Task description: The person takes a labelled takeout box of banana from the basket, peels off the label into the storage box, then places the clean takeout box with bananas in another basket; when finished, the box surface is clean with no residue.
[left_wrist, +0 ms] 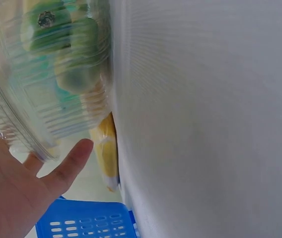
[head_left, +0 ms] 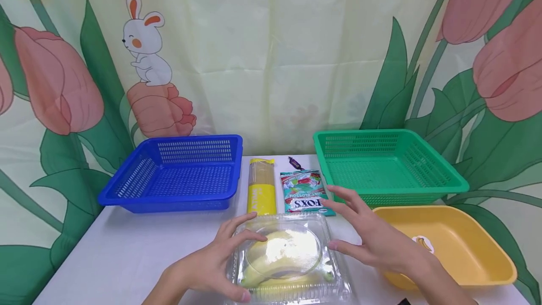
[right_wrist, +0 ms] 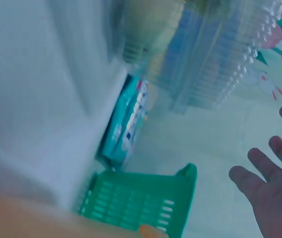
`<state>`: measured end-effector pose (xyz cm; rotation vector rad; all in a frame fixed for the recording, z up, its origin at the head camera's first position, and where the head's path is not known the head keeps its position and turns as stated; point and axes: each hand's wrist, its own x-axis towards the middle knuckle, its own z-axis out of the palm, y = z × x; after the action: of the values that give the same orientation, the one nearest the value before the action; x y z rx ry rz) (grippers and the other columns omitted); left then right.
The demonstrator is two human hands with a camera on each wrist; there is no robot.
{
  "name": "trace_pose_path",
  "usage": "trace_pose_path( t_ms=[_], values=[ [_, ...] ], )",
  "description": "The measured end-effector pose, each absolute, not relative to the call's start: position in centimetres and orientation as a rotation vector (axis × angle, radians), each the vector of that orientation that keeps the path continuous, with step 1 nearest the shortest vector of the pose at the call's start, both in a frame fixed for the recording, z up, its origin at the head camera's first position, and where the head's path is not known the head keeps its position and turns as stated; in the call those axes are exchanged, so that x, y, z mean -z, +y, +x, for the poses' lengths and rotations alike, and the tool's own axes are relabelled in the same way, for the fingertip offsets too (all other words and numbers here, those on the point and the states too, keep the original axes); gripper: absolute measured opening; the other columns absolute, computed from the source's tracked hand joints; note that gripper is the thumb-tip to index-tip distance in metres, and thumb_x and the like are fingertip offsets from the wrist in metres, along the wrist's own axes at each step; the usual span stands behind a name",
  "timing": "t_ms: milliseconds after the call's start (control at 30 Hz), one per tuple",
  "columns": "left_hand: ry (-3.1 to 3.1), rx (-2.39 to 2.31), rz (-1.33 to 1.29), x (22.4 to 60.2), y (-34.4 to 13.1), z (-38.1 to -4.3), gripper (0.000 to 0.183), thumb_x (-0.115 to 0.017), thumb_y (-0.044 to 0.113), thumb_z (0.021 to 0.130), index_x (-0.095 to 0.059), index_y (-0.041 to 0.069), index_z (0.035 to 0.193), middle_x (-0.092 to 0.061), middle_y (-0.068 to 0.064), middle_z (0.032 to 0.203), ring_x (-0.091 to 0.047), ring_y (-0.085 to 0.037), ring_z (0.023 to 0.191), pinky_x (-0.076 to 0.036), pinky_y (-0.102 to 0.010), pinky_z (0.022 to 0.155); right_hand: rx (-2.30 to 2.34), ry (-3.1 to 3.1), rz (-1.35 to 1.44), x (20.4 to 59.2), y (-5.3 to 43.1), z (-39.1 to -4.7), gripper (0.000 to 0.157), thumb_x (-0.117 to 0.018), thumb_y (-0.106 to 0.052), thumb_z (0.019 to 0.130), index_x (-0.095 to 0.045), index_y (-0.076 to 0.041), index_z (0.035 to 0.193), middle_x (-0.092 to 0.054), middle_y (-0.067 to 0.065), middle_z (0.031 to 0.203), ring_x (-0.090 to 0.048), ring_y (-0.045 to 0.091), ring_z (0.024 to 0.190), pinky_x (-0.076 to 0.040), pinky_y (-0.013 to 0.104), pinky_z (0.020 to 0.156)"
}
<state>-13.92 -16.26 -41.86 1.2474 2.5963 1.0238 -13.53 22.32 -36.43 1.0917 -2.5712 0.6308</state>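
Note:
A clear plastic clamshell box (head_left: 334, 272) stands at the front middle of the white table, with yellow bananas (head_left: 262, 267) inside. Their greenish ends show through the box wall in the left wrist view. My left hand (head_left: 222, 253) is at the box's left side, its fingers spread; whether they touch the lid I cannot tell. Over the right side of the box, my right hand (head_left: 372, 239) hovers with spread fingers, and the right wrist view has it apart from the box (right_wrist: 195, 64). Behind the box lie a yellow noodle packet (head_left: 261, 196) and a teal FOX'S candy bag (head_left: 302, 187).
A blue basket (head_left: 169, 196) stands at the back left, a green basket (head_left: 394, 192) at the back right. Near my right forearm sits a yellow basin (head_left: 474, 248) with a banana label (head_left: 423, 244). One small dark wrapped candy (head_left: 295, 163) lies behind the bag.

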Motion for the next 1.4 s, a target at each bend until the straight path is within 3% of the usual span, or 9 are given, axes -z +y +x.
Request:
trace_pose_path(
  t_ms=[233,500,667,900,1067,1233,1400],
  values=[
    [2.575,-1.037,1.182,41.7,-16.2,-13.6,0.09,-0.086,0.063,0.07,-0.047,0.04,0.148,-0.006,0.006,0.171,-0.01,-0.037,0.153,-0.036,-0.076,0.097,-0.673,-2.578,1.117,37.7,21.4,-13.2,0.082,-0.079,-0.038,0.091,-0.037,-0.021,0.159,-0.023,0.008,0.167,-0.03,0.024,0.149,-0.055,0.044,0.099],
    [2.53,-1.065,1.159,42.3,-15.9,-13.3,0.088,-0.085,0.057,0.075,-0.044,0.041,0.151,-0.001,0.004,0.172,-0.006,-0.036,0.155,-0.033,-0.078,0.1,-0.737,-2.752,1.02,39.0,21.5,-11.9,0.079,-0.072,-0.047,0.095,-0.031,-0.031,0.161,-0.022,-0.004,0.166,-0.04,0.027,0.142,-0.054,0.047,0.098],
    [2.536,-0.995,0.995,41.9,-15.9,-12.2,0.087,-0.082,0.061,0.078,-0.039,0.048,0.153,0.01,0.011,0.171,-0.002,-0.034,0.155,-0.037,-0.076,0.101,-0.774,-2.818,1.002,39.5,21.6,-11.4,0.082,-0.071,-0.049,0.095,-0.026,-0.033,0.162,-0.019,-0.005,0.167,-0.04,0.031,0.143,-0.053,0.045,0.1],
    [2.64,-0.868,0.856,40.5,-16.7,-11.2,0.087,-0.073,0.072,0.081,-0.032,0.055,0.155,0.013,0.014,0.17,-0.014,-0.032,0.154,-0.046,-0.069,0.098,-0.812,-2.919,0.946,39.8,21.6,-11.3,0.088,-0.07,-0.049,0.095,-0.018,-0.035,0.164,-0.014,-0.003,0.171,-0.039,0.032,0.145,-0.051,0.048,0.102],
    [2.638,-0.882,0.83,40.3,-17.1,-11.1,0.089,-0.075,0.068,0.081,-0.029,0.053,0.157,0.009,0.009,0.171,-0.023,-0.037,0.152,-0.048,-0.066,0.097,-0.806,-2.92,0.991,39.9,21.9,-11.2,0.096,-0.071,-0.051,0.093,-0.013,-0.03,0.166,-0.01,-0.003,0.172,-0.039,0.033,0.146,-0.052,0.043,0.1],
    [2.606,-0.899,0.846,40.5,-17.5,-11.2,0.093,-0.078,0.06,0.083,-0.025,0.049,0.159,0.011,0.01,0.17,-0.041,-0.037,0.142,-0.053,-0.058,0.093,-1.0,-2.875,1.144,40.3,22.3,-11.3,0.11,-0.073,-0.058,0.089,-0.004,-0.025,0.167,0.001,-0.003,0.174,-0.028,0.023,0.152,-0.05,0.035,0.102],
    [2.588,-0.931,0.892,40.8,-18.0,-11.4,0.1,-0.084,0.056,0.079,-0.026,0.047,0.16,0.012,0.012,0.17,-0.033,-0.039,0.146,-0.053,-0.058,0.093,-1.243,-2.86,1.206,40.7,22.4,-11.1,0.121,-0.08,-0.052,0.085,0.004,-0.024,0.166,0.009,-0.001,0.174,-0.021,0.014,0.154,-0.049,0.03,0.105]
  ],
)
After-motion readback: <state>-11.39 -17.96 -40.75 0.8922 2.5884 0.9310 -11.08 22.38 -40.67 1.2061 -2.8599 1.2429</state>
